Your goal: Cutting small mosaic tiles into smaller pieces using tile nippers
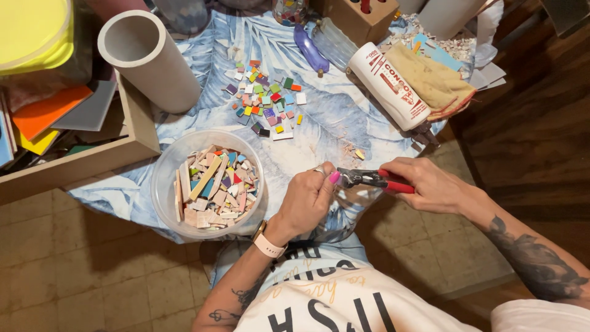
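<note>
Both hands meet over the near edge of the cloth (319,123). Left hand (307,200) is curled shut, fingertips pinched at the nose of the nippers (369,179); whatever piece it pinches is hidden behind the fingers and a pink nail, so I cannot tell what it grips. Right hand (430,184) is clamped round the red handles, which are mostly covered by the palm. A watch (268,245) sits on the left wrist; both forearms are cut off by the bottom and right edges.

Just left of the left hand stands a clear tub (166,184) filled with broken tile strips. Beyond the hands, small crumbs (356,154) lie on the cloth, too small to make out. Farther on, a scatter of coloured tile bits (267,101) lies mid-cloth. Left of it a grey tube (150,58) leans on a wooden tray (80,163) holding flat sheets, partly out of view. To the right lies a white cartridge (387,86) beside a tan rag (430,80). At the far edge, a purple object (310,52) and a wooden block (356,18) are cropped by the top.
</note>
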